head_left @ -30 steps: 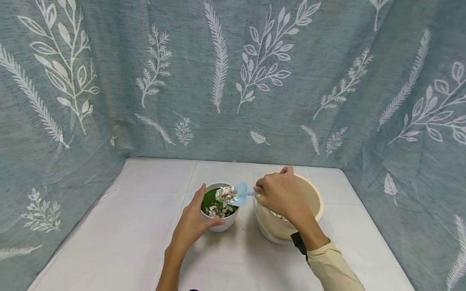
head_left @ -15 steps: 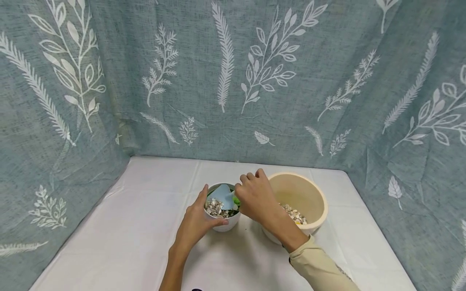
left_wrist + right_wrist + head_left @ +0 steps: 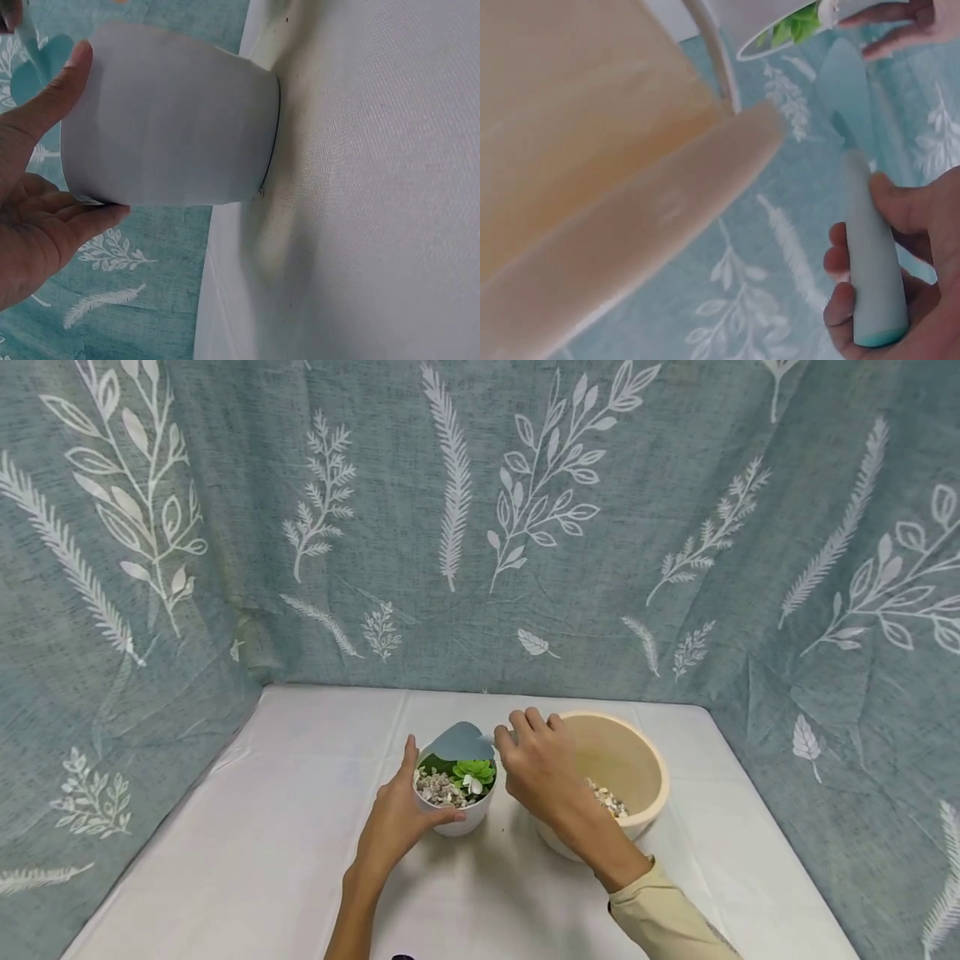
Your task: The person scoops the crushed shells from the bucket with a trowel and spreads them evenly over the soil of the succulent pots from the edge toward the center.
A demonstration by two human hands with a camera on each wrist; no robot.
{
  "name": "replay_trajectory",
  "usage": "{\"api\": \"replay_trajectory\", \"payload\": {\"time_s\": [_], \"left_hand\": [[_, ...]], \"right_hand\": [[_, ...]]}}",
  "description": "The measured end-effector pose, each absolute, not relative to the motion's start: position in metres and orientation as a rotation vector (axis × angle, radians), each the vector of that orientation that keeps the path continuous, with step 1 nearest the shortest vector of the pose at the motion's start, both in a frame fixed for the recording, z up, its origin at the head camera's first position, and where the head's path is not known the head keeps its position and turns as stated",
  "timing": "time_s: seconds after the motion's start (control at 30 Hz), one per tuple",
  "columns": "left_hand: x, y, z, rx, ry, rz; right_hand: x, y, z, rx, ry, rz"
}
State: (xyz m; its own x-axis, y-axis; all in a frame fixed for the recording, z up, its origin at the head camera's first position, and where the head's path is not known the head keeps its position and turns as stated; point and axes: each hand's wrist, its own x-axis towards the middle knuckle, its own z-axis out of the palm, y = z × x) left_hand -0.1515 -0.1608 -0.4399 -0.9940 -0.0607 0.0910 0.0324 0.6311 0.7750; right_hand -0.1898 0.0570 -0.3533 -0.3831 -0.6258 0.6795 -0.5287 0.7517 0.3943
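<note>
My left hand (image 3: 401, 814) grips a small white plant pot (image 3: 172, 120) near its rim, thumb on one side and fingers on the other. Inside the pot lie pale stone chips (image 3: 441, 789) at the left and a green succulent (image 3: 474, 772) with a white bloom at the right. My right hand (image 3: 542, 768) holds a light blue hand trowel by its pale handle (image 3: 874, 255), fingers curled round it. The trowel's blade (image 3: 462, 742) is over the far side of the pot's rim, with no chips visible on it.
A large cream pot (image 3: 652, 768) stands to the right, partly behind my right forearm, with stone chips (image 3: 609, 800) in its bottom. White cloth (image 3: 262, 860) covers the table. A teal leaf-patterned curtain (image 3: 480, 527) rises behind and along both sides.
My right hand moved left with the loaded trowel and tipped it into the small pot. The chips left the blade, which then lifted toward the far rim. My left hand keeps its grip.
</note>
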Motion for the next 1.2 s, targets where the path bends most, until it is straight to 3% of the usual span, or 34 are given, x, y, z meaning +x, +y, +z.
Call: {"api": "replay_trajectory", "payload": {"time_s": [0.3,0.5,0.77,1.2], "left_hand": [[-0.156,-0.159,-0.438,-0.067,-2.755,-1.295],[-0.152,-0.150,-0.416,-0.130,-2.686,-1.207],[-0.159,-0.076,-0.402,-0.492,-2.732,-1.175],[-0.169,-0.036,-0.411,-0.552,-2.803,-1.089]], "right_hand": [[-0.183,0.144,-0.343,0.568,-2.220,0.139],[-0.194,0.189,-0.338,0.545,-2.384,-0.004],[-0.217,0.181,-0.355,0.722,-2.413,-0.425],[-0.235,0.189,-0.374,0.777,-2.622,-0.526]]}}
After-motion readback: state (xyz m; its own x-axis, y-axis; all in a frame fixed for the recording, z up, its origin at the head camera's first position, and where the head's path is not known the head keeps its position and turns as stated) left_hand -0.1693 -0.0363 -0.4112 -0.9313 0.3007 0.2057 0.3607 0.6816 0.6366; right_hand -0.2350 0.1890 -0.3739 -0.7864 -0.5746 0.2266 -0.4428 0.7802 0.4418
